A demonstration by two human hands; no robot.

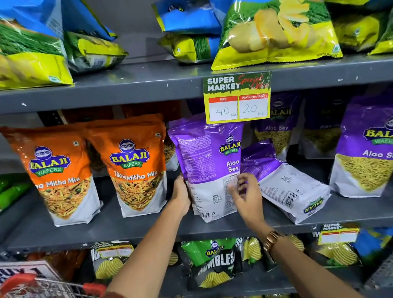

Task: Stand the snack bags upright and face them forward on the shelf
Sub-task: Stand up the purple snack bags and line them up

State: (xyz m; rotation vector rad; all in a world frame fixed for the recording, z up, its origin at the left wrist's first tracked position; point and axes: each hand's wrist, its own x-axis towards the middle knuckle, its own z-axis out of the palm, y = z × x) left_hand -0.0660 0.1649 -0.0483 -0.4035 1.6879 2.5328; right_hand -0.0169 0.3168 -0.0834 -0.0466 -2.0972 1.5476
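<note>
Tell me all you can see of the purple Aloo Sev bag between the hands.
The Aloo Sev bag is a glossy purple pouch with a white lower part. It stands upright on the grey middle shelf, turned so its printed back panel and barcode mostly face out, the logo at its right edge. The left hand presses its left side; the right hand touches its lower right.

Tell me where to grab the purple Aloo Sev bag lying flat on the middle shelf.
Take the fallen Aloo Sev bag by its near white bottom corners, coming from the front. It lies back-up with that end towards the shelf edge, so it probably swings upright from there.
</note>
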